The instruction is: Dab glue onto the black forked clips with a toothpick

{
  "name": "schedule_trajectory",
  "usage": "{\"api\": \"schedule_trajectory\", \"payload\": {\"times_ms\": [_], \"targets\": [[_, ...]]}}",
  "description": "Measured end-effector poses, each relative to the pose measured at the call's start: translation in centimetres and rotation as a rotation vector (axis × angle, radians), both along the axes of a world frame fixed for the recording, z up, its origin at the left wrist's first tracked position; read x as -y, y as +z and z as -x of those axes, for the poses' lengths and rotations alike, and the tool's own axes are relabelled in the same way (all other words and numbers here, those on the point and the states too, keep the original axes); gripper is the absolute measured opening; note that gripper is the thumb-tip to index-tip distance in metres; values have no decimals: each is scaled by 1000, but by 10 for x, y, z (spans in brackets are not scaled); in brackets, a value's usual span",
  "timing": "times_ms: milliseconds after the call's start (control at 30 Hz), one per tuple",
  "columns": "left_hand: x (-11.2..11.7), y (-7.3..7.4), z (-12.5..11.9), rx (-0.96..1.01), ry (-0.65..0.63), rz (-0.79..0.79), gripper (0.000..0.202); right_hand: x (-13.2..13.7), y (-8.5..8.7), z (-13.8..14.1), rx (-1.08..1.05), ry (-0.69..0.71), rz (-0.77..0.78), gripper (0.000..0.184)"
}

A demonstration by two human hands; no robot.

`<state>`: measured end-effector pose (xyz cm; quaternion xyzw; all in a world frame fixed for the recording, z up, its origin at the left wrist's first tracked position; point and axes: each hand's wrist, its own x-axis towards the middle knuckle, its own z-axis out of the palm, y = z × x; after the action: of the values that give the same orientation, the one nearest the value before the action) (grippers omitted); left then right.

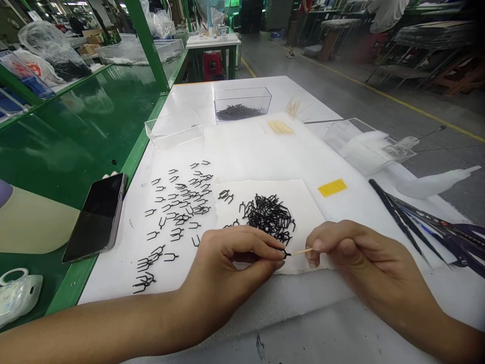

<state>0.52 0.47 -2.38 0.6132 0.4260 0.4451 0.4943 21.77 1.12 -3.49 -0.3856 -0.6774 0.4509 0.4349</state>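
lying at the table's left edge, a glossy dark phone (96, 216) half overhangs the green bench. beside it, scattered black forked clips (176, 212) dot the white table (242, 146), with bare room beyond up to two clear boxes. left hand (231, 265) pinches one small black clip (285, 253) between thumb and fingertips, above a torn paper sheet (303, 197) bearing a tangled heap (270, 215). right hand (346, 250) grips a thin wooden stick (303, 251), tip touching the clip. slim dark tweezers (401, 220) lie at the right.
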Motion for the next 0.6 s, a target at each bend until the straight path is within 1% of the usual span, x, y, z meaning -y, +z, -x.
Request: {"api": "schedule_trajectory", "payload": {"times_ms": [267,400,467,500,600], "targets": [[-3,2,0,31,-5,41,14,0,0,1,-33,-30,8,23],[-5,9,1,39,-59,163,12,1,-1,-1,-78,-92,10,21],[-6,16,4,-19,-106,206,10,0,-1,-5,-102,-138,-3,21],[-8,20,7,-80,-128,196,9,-1,-1,-6,-116,-162,-12,21],[-22,30,20,-320,-185,76,11,-4,1,-11,-162,-231,-34,22]]}}
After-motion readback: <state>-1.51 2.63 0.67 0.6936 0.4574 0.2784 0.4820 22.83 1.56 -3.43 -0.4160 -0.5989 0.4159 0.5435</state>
